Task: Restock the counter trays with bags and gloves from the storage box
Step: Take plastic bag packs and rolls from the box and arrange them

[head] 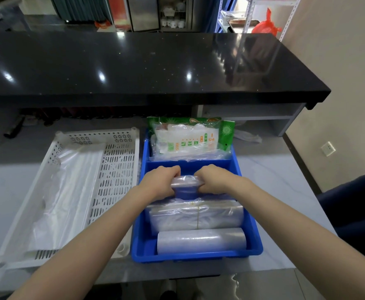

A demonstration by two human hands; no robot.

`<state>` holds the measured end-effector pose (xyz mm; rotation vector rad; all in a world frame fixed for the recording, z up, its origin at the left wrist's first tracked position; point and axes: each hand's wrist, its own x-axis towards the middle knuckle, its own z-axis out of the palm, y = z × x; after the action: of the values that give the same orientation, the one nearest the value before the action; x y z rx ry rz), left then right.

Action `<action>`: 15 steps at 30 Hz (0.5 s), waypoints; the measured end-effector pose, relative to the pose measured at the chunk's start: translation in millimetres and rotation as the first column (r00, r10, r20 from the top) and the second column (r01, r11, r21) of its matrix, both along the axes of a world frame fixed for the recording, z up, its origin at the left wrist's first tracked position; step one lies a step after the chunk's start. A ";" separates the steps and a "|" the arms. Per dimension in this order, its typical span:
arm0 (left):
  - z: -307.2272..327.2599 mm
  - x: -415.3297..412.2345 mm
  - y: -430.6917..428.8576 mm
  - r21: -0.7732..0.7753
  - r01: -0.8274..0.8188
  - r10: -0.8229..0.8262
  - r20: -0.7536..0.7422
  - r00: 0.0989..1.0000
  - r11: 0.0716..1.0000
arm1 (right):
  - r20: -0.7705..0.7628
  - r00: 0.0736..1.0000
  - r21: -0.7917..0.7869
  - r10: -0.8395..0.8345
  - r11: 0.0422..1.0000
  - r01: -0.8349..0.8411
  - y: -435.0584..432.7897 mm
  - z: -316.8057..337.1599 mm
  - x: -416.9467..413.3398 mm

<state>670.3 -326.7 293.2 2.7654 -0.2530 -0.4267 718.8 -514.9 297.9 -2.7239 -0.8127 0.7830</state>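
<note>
**Asker:** Where is your bundle, counting from the blue tray?

**Me:** Inside it. Starting at the left, the white perforated tray sits just beside the blue tray's left wall, with loose clear film lying in it. Next comes my left hand, curled over the left end of the bundle of clear bags. Past the bundle is my right hand, clenched round the right end. Both hands grasp it, so neither is free.

**Asker:** Which way does it run?

**Me:** Its long axis lies across the blue tray, left wall to right wall, straight from one fist to the other. It is in the near compartment, just on my side of the divider. The folded stack of bags and the roll lie parallel to it, closer to the tray's near wall.

**Asker:** Which hand is nearer?

**Me:** Neither, since there is one at each end. I judge the next move is settling it flat into the gap between divider and stack, so it must stay parallel to both.

**Asker:** How does it look?

**Me:** It is small, glossy, crumpled clear plastic, with the tray's blue showing through. It is probably soft and may sag in the middle. I cannot tell whether it touches the floor of the tray.

**Asker:** And the gloves?

**Me:** The green glove packet fills the blue tray's far compartment, beyond the divider.
</note>
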 end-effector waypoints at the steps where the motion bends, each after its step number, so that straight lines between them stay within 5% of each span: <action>1: 5.1 -0.4 -0.2 -0.008 -0.009 0.009 0.041 0.999 1.000 | 0.065 0.998 0.003 0.002 1.000 -0.002 -2.0 5.4 0.5; 6: 32.5 -9.8 4.1 -0.307 0.003 0.084 0.270 0.959 0.952 | 0.274 0.958 0.097 -0.088 0.993 0.064 -26.9 48.9 -0.1; 10: 40.4 -29.7 2.6 -0.424 0.117 0.176 0.590 0.788 0.898 | 0.463 0.877 0.131 -0.127 0.989 0.074 -41.0 78.0 -3.5; 15: 17.1 -58.4 -13.8 -0.508 -0.056 0.321 0.451 0.833 0.859 | 0.522 0.841 -0.042 -0.139 0.981 0.188 -64.2 94.4 -2.0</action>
<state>611.9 -340.4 310.4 2.3153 -0.1649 0.4156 716.8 -579.1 392.3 -3.0807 -0.6229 0.0346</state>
